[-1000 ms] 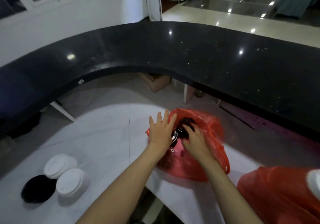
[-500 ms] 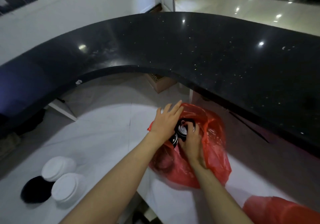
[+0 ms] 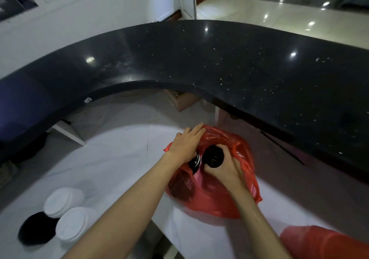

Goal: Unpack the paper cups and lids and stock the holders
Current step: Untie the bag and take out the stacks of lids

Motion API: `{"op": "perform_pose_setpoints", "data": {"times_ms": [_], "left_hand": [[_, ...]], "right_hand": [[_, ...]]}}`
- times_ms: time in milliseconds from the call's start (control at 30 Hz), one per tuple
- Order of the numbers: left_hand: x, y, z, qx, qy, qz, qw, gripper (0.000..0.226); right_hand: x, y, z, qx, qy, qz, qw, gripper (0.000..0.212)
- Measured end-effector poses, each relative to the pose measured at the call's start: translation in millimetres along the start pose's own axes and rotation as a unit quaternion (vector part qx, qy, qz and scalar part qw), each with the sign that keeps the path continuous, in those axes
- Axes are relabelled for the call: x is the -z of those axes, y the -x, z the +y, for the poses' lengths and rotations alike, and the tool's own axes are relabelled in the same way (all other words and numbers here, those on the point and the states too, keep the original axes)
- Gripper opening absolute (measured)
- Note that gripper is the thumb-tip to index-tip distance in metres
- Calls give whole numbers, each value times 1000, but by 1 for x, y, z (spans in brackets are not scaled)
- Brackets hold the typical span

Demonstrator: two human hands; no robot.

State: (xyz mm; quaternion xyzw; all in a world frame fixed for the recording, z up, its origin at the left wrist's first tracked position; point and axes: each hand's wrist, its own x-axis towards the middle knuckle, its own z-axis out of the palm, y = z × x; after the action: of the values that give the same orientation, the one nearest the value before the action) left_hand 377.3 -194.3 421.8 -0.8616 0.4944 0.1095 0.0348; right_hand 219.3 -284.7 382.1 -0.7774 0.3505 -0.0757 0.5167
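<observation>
1. Change since half a second ago: my right hand (image 3: 223, 166) has drawn the black lid stack (image 3: 213, 157) higher out of the red bag (image 3: 217, 196); its round dark end now stands clear of the bag mouth, where before it sat lower among the plastic.
2. Grip, right: my fingers and thumb are curled round the stack's lower part and carry it.
3. Grip, left: my left hand (image 3: 186, 145) lies flat with fingers straight, pressing the bag's near rim back. A second dark piece with pale stripes (image 3: 195, 163) shows just under its heel; whether it is more lids or a cup sleeve I cannot tell, as the plastic blurs it.
4. Meaning for the task: the unpacking step appears nearly done for this stack. It still touches the bag rim, and the thin plastic may cling and lift with it.
5. Holders: at lower left a black opening (image 3: 37, 228) sits beside two white lidded stacks (image 3: 63, 199), touching one another. These are probably where the stack belongs, well apart from the bag.
6. Surface: the bag rests on a white curved worktop (image 3: 111, 168), below a glossy black speckled counter (image 3: 219, 62).
7. Room: pale polished floor (image 3: 299, 12) beyond, a brown carton (image 3: 182, 100) under the counter, and a second red bag (image 3: 327, 242) at lower right.
</observation>
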Motion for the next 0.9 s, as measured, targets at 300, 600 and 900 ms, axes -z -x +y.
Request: {"op": "perform_pose_setpoints", "data": {"times_ms": [300,600,900], "left_hand": [[4,74,-2,-23,223,201,954,42],[11,209,3,205,656,144,712,67],[-23,349,-94,292,782,228,501,61]], "right_hand": [[14,62,-22,39,-122,18,992,60],[-49,130,-85,249,57,-13,967,84],[-154,176,-129,205,-56,-218,953,70]]}}
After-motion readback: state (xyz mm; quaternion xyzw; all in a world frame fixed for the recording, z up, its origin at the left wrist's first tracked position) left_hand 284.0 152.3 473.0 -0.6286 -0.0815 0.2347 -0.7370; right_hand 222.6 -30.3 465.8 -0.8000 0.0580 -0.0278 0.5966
